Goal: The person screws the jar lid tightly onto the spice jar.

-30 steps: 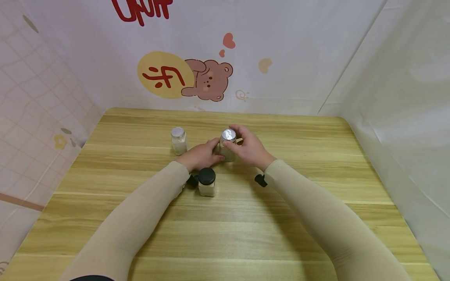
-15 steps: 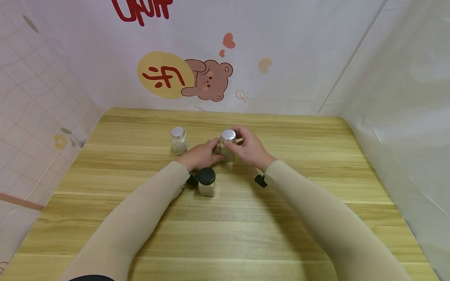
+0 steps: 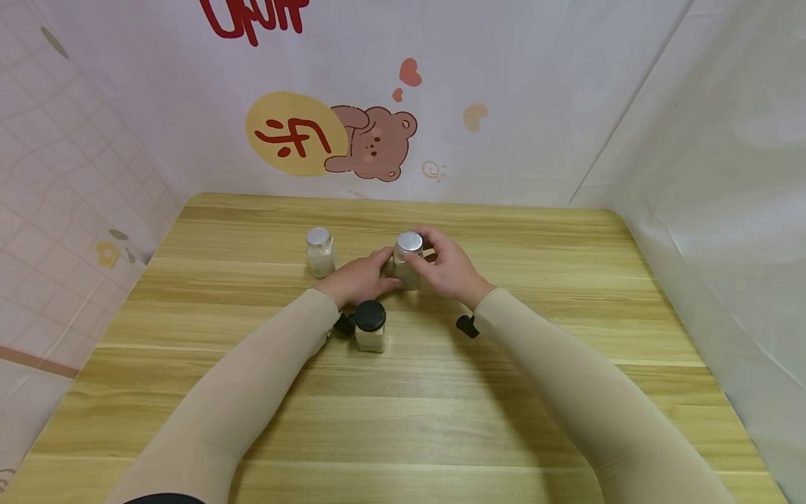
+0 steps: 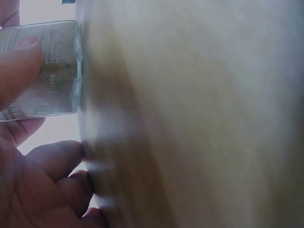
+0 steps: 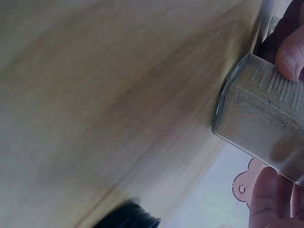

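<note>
A square glass spice jar [image 3: 406, 274] with a silver lid [image 3: 410, 242] stands upright toward the back of the table, between both hands. My left hand [image 3: 362, 277] grips its body from the left, low down, thumb on the near side. From the right, my right hand [image 3: 450, 266] holds the lid's edge, thumb in front and fingers behind. In the right wrist view the jar [image 5: 256, 111] shows a speckled tan-brown powder and printed white text. Seen from the left wrist, the jar's base [image 4: 78, 71] meets the table, and the left thumb [image 4: 19, 66] lies across the glass.
To the left stands another silver-lidded jar [image 3: 322, 255] with pale contents. A black-lidded jar [image 3: 371, 327] stands close in front of my left wrist. Beneath everything is a wood-grain table [image 3: 403, 420], with a printed white curtain [image 3: 535, 84] behind it.
My right thumb and fingers have shifted slightly to the right around the lid. The left hand and the jars keep their places.
</note>
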{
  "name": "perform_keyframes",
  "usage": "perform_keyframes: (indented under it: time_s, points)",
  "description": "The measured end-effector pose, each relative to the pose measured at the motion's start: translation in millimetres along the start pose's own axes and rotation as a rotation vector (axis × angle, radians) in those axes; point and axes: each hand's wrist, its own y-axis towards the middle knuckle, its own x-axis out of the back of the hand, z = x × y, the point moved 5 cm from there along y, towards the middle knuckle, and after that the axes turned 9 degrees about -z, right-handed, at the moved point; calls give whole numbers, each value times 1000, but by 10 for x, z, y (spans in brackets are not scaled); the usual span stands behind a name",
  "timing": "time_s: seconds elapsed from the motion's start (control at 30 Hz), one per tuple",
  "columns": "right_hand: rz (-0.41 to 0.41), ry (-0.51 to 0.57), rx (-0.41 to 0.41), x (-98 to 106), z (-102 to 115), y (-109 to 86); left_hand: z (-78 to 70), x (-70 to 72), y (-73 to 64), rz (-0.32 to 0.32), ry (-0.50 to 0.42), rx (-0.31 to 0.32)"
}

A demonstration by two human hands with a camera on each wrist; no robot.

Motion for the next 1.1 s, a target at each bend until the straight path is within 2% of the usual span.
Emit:
perform_keyframes:
  time_s: [0.23, 0.53, 0.87, 1.1]
  points:
    - [-14, 9, -25, -7, -13, -9, 4, -4, 0, 2, -5, 4]
    - [-2, 4, -16, -15, -31, -15, 8, -1, 5, 1, 8, 1]
    - [-30, 22, -40, -31, -18, -39, -5, 0, 5, 4, 8, 2]
    - [-10, 22, -24, -39, -60, -33, -8, 4, 0, 8, 7, 12]
